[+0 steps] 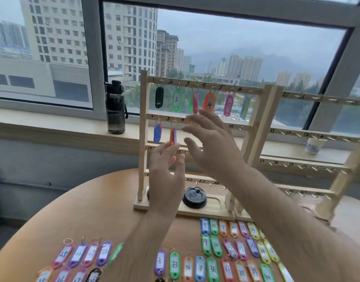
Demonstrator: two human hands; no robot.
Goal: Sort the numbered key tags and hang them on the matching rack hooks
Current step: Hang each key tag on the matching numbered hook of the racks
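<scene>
Filling the second rail of the rack [143,119]; left grip [165,169], released, is touching the orange tag [171,136] at hook 8; right grip [213,147] is hovering beside it, released (empty); tag 9 [205,226], below the rack, is likely coming next.

Left hand [167,171] and right hand [213,153] aloft side by side, fingers [195,131] loosely straight.

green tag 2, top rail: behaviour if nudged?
Likely swings and twists: green tag 2 hangs free from a thin ring under the top rail, and the red tag beside it hangs edge-on. Probably light and stiff: a small plastic frame. The ring may snag coming off.
</scene>
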